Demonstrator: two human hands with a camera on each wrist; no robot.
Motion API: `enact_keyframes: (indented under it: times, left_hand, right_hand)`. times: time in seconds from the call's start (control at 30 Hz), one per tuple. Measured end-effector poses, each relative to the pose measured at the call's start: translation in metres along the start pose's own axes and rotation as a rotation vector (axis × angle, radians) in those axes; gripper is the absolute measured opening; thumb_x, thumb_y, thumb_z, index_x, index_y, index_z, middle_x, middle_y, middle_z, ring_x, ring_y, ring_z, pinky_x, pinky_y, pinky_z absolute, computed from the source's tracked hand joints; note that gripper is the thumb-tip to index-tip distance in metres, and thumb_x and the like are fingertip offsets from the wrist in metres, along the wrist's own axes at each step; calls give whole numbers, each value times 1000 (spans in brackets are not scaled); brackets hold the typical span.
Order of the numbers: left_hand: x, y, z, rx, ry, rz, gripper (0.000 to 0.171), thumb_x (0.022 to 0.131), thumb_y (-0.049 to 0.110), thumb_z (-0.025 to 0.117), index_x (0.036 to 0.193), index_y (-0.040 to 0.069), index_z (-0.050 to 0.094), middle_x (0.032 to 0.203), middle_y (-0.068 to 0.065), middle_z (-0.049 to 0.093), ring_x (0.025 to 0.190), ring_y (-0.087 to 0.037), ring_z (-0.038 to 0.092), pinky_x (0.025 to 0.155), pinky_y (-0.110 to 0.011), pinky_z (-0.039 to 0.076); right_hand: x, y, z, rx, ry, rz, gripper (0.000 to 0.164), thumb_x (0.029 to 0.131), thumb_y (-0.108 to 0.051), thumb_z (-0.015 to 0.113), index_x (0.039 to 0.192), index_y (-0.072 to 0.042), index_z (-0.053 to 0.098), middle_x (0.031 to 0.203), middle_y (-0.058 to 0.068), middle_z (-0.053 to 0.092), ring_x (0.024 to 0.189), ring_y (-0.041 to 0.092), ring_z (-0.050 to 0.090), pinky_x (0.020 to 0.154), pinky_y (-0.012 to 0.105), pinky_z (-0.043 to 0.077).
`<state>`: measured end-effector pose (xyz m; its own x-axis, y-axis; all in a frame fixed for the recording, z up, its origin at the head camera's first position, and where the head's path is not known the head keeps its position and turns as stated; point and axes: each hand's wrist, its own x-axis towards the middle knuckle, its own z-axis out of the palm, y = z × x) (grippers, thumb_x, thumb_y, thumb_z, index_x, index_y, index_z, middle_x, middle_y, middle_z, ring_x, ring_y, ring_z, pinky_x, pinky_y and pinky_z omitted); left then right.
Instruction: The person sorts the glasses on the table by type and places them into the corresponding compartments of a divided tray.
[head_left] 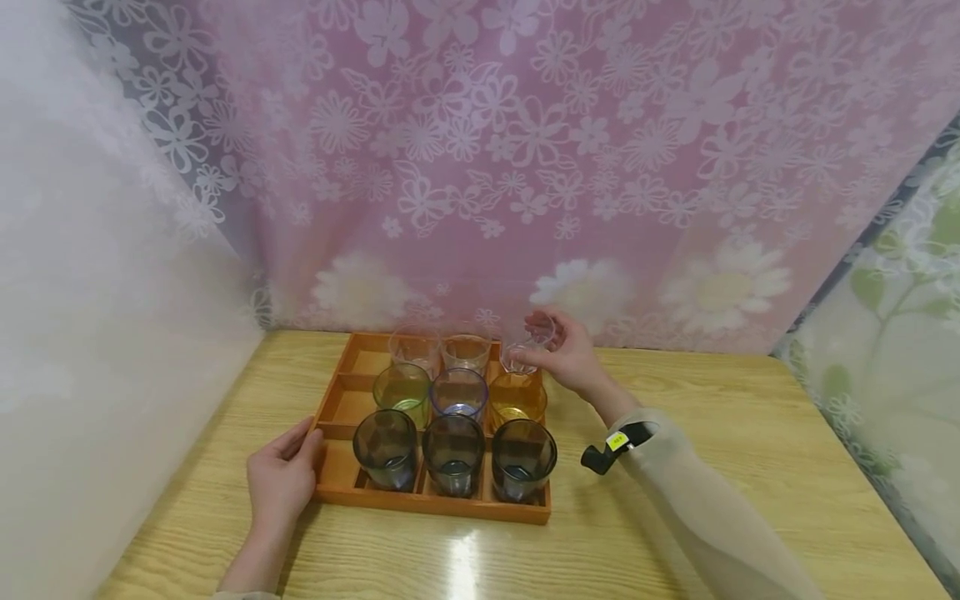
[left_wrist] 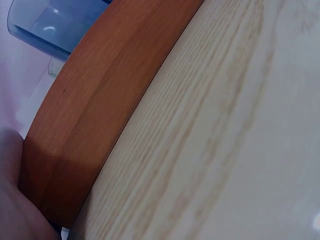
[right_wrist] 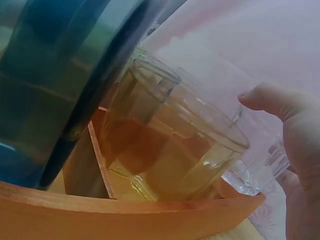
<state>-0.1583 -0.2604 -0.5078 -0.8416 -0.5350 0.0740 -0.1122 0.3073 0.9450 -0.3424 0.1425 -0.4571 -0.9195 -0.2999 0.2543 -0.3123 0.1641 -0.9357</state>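
Observation:
My right hand (head_left: 572,358) grips a clear glass (head_left: 514,360), slightly tilted, at the back right compartment of a wooden tray (head_left: 487,507). In the right wrist view, thumb and fingers lie around this clear glass, its base close to the tray's rim. Whether the base touches the tray I cannot tell. My left hand (head_left: 281,479) holds the tray's left wall near the front corner. In front of the held glass stands an amber glass (head_left: 517,402), with a blue-rimmed glass (head_left: 459,396) and a green glass (head_left: 403,400) to its left.
Along the tray's front row stand three dark grey glasses (head_left: 453,458). Two more clear glasses (head_left: 465,354) occupy the back row. The left column of compartments holds no glass. Under the tray is a light wooden table (head_left: 720,433), with a pink floral curtain (head_left: 480,167) behind it.

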Motion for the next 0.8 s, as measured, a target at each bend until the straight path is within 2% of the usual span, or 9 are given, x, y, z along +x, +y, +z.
enact_keyframes:
  times: [0.1, 0.2, 0.37, 0.67, 0.8]
  left_hand:
    - [0, 1, 0, -1, -5, -3, 33, 102, 16, 73, 131, 1, 74, 123, -18, 73, 122, -23, 64, 82, -5, 46]
    - [-1, 2, 0, -2, -8, -5, 33, 102, 15, 73, 132, 0, 73, 123, -18, 73, 124, -27, 63, 82, -4, 45]
    - [-1, 2, -1, -9, -15, -15, 34, 103, 16, 72, 133, 0, 73, 125, -19, 72, 125, -28, 63, 82, -4, 45]
    - [0, 1, 1, 9, -4, -12, 33, 103, 17, 72, 132, 1, 74, 124, -17, 73, 123, -25, 64, 82, -4, 46]
    - [1, 0, 1, 8, -3, -8, 33, 103, 16, 72, 132, 1, 74, 124, -18, 73, 122, -26, 64, 81, -4, 46]
  right_hand:
    - [1, 4, 3, 7, -12, 15, 81, 85, -6, 91, 152, 5, 47, 146, 29, 55, 135, 48, 52, 116, 57, 39]
    - [1, 7, 6, 9, -34, 30, 81, 85, -7, 91, 152, 5, 46, 147, 28, 54, 137, 42, 52, 118, 57, 36]
    - [-1, 10, 7, -16, -59, 42, 85, 86, -8, 90, 156, 5, 42, 150, 26, 53, 141, 36, 50, 121, 58, 31]
    - [-1, 12, 1, 28, -133, 75, 90, 89, -8, 87, 161, 4, 33, 157, 26, 46, 145, 35, 45, 122, 53, 30]
    - [1, 14, -2, 15, -170, 75, 90, 89, -5, 87, 161, 4, 34, 158, 26, 46, 145, 36, 45, 122, 54, 31]
